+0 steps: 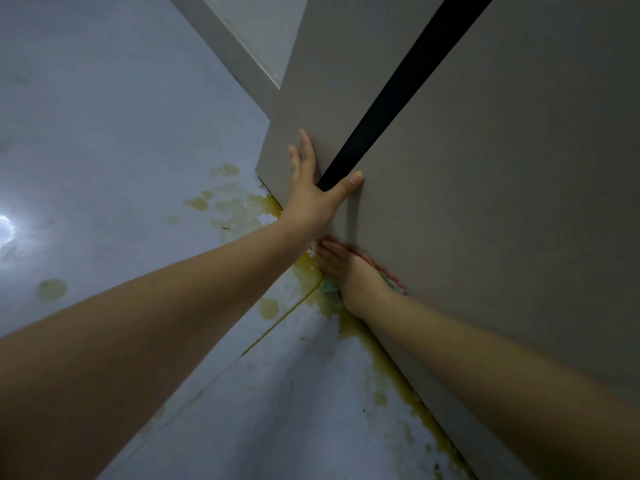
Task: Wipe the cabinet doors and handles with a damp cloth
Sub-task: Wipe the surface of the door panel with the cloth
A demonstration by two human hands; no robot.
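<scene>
The left hand point(313, 199) is lying flat against the cabinet doors, fingers straight and spread on the left-hand cabinet door point(311, 109) and thumb reaching across the black handle strip point(398, 91) to the right-hand cabinet door point(502, 188). It is gripping nothing; judging by the spread, it is bracing the doors shut so they are not swinging while the other hand scrubs.

Just below the bottom end of the handle strip, low on the right-hand door, the right hand point(346, 271) is pressing a damp cloth point(393, 284) flat against the panel. Its fingers are lying straight over the cloth rather than curling round it, so the palm is spreading pressure across the fabric. The cloth is mostly hidden: only a pink edge is showing on the door side of the hand and a green corner on the floor side. It looks soft and thin; whether it is folded I cannot tell.

Both doors are smooth, matte, grey-beige slabs with square edges. The handle strip is a narrow, straight, dark band running up between them, and it looks recessed rather than raised, though that is a judgement.

Below the strip's lower end, the floor point(121, 150) is pale, glossy tile with a thin grout line, and yellowish stains point(346, 323) are blotching it along the foot of the doors.
</scene>
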